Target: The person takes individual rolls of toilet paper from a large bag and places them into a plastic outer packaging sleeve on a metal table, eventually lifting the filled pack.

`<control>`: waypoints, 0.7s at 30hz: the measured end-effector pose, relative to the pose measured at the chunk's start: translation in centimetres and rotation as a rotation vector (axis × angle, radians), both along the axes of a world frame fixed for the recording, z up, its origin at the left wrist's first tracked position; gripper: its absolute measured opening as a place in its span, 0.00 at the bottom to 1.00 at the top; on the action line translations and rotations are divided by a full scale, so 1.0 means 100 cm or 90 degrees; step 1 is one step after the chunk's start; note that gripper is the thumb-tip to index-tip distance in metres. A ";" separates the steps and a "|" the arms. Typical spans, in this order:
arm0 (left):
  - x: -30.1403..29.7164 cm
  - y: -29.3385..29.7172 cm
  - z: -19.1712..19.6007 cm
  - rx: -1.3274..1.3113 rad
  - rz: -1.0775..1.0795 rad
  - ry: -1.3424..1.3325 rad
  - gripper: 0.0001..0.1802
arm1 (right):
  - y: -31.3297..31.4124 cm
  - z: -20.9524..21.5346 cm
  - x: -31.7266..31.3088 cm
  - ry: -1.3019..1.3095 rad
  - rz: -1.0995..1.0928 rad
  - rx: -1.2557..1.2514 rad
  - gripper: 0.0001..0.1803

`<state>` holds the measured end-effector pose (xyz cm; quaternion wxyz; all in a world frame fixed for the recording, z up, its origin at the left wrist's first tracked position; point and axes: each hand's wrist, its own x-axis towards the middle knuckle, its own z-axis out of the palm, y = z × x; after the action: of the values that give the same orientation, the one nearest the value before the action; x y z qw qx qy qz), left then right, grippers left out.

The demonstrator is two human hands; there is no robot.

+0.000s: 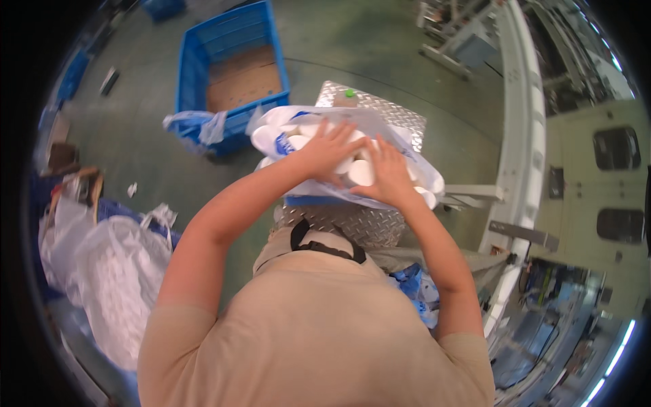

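Note:
In front of me lies a clear plastic bag [424, 169] with blue print, packed with several white rolls [361, 173] that look like toilet paper. It rests on a metal checker-plate table [380, 220]. My left hand [331, 150] lies spread over the top of the rolls, near the bag's middle. Just to its right, my right hand [390, 173] presses on the rolls and the film with its fingers apart. The fingertips of both hands nearly meet. A blue edge shows under the bag's near side; what it belongs to is hidden.
Beyond the table to the left stands a blue crate [230, 68] with cardboard-coloured material on its bottom and plastic film [203, 129] over its near rim. A large white plastic sack [112, 271] lies at left. A machine frame [515, 102] runs along the right. Blue-white packaging [415, 292] is beside me.

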<state>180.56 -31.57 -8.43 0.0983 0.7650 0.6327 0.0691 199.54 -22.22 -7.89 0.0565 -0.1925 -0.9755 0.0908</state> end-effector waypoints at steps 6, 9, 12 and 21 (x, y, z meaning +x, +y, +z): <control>-0.008 0.000 -0.016 0.024 0.012 0.016 0.58 | -0.002 0.002 -0.011 -0.031 0.003 -0.007 0.59; -0.002 0.006 -0.010 0.017 0.005 0.015 0.59 | -0.002 0.004 -0.004 -0.012 -0.002 -0.008 0.58; 0.002 0.002 -0.006 0.002 0.006 0.016 0.59 | -0.004 -0.004 -0.003 0.010 -0.008 -0.025 0.58; 0.017 0.005 0.007 0.019 -0.048 0.065 0.65 | 0.020 0.009 0.037 -0.094 -0.084 -0.080 0.69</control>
<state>182.24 -31.08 -7.77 0.0570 0.7923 0.6064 0.0360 203.23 -20.24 -6.99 -0.0220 -0.2654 -0.9546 0.1336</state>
